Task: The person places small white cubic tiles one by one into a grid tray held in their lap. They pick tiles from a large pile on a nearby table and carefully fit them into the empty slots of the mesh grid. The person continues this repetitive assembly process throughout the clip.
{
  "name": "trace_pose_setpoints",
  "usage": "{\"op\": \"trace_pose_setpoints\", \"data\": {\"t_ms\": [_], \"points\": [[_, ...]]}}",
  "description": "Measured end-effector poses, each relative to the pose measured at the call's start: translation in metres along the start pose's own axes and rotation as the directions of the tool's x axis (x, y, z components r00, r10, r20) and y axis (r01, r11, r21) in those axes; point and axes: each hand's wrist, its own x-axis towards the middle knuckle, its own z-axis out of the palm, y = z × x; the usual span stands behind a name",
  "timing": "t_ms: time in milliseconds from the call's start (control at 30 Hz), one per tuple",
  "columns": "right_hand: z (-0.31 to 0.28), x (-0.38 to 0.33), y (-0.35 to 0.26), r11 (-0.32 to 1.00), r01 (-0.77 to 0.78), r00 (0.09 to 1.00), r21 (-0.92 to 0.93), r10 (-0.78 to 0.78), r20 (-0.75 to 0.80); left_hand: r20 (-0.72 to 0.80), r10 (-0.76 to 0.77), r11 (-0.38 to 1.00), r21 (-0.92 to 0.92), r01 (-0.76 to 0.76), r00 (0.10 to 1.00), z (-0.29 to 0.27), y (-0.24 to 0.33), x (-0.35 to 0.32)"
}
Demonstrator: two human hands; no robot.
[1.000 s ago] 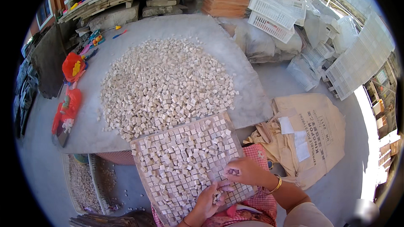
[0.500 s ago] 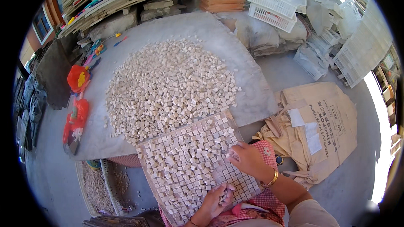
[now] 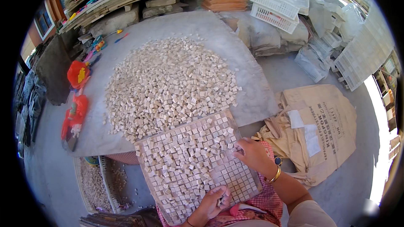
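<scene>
A square grid tray of small beige stone tiles (image 3: pixel 194 166) is propped near, w/ its right edge pressed by the flat, open right hand (image 3: pixel 255 156) to steady it, while loose tiles are cupped in the curled left hand (image 3: pixel 215 200) for slotting.

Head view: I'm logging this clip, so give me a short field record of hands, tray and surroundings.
left hand: on near edge of grid tray, fingers curled around small stone cubes
right hand: flat on tray's right side
grid tray: part filled with cubes
loose cube pile: on slab beyond tray
paper sacks: right, on floor
</scene>
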Motion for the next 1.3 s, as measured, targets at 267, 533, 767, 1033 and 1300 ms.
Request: {"op": "trace_pose_setpoints", "data": {"t_ms": [267, 533, 767, 1033, 1300], "points": [[-0.002, -0.002, 0.004, 0.884, -0.105, 0.989, 0.455, 0.045, 0.142, -0.008, 0.0, 1.0, 0.001, 0.0, 1.0, -0.002, -0.002, 0.002], [0.006, 0.004, -0.007, 0.988, 0.15, 0.974, 0.034, -0.154, 0.169, -0.017, -0.006, 1.0, 0.003, 0.006, 1.0, -0.003, -0.002, 0.002], [0.007, 0.012, -0.014, 0.973, 0.221, 0.956, -0.063, -0.203, 0.213, -0.024, -0.02, 1.0, 0.0, 0.02, 1.0, -0.007, -0.002, 0.002], [-0.004, -0.001, -0.011, 0.973, 0.23, 0.941, 0.026, -0.229, 0.25, -0.044, -0.008, 1.0, 0.01, 0.008, 0.999, -0.008, -0.003, -0.001], [0.005, -0.005, 0.01, 0.936, 0.335, 0.916, 0.104, -0.35, 0.195, -0.039, -0.026, 0.999, 0.032, 0.027, 0.999, -0.005, -0.002, 0.001]]}}
